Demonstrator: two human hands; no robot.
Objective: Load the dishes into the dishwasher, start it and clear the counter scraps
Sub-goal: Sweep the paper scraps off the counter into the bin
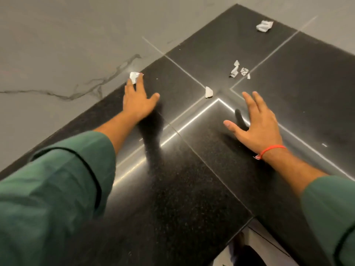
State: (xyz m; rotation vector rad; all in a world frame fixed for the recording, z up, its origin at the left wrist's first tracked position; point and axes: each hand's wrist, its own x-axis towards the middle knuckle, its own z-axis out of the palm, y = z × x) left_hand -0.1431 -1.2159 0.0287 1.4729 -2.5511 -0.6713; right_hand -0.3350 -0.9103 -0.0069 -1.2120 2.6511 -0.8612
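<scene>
Where the grey veined wall (57, 54) meets it, the black polished surface (192, 179) fills most of the view, crossed by thin seams that meet near its middle. Two arms in green sleeves (57, 189) reach out over it from the near edge.

The left hand (137, 100) lies far out toward the wall, fingers straight and thumb spread, palm down on or just above the surface. Its fingertips touch a crumpled white paper scrap (134, 77) at the surface's wall edge; the blur makes it hard to say whether the fingers press it or only reach it.

The right hand (257, 123) hovers low with fingers straight and spread, holding nothing, a red thread band (271, 149) round its wrist. Its shadow falls on the surface just beside the thumb.

A larger crumpled paper ball (264, 25) sits well apart at the far corner. A cluster of small torn bits (239, 70) lies between that ball and the right hand. One single white piece (208, 92) rests near the seam crossing, between the two hands.
</scene>
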